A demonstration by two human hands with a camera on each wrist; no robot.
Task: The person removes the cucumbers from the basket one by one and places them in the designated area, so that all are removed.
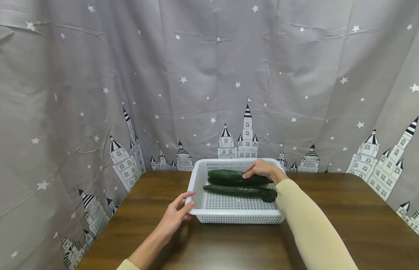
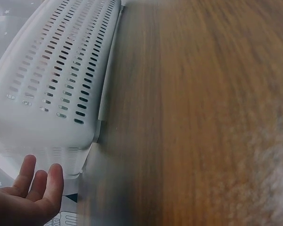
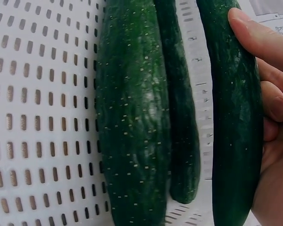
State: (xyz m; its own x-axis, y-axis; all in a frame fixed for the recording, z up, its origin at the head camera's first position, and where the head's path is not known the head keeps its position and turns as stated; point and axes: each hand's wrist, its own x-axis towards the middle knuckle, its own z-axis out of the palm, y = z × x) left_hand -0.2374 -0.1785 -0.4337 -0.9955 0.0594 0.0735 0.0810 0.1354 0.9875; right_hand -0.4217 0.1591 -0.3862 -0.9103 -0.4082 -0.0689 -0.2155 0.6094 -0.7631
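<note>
A white perforated plastic basket stands on the table with dark green cucumbers in it. My left hand grips the basket's left rim near the front corner; in the left wrist view its bent fingers show beside the basket's outer side. Inside the basket, my right hand holds the rearmost cucumber between thumb and fingers. Beside it in the right wrist view lie a thinner cucumber and a thick, bumpy cucumber. The front cucumber lies lengthwise across the basket floor.
The brown wooden table extends to both sides and in front of the basket. A grey curtain with stars and castles hangs close behind the table and along its left side.
</note>
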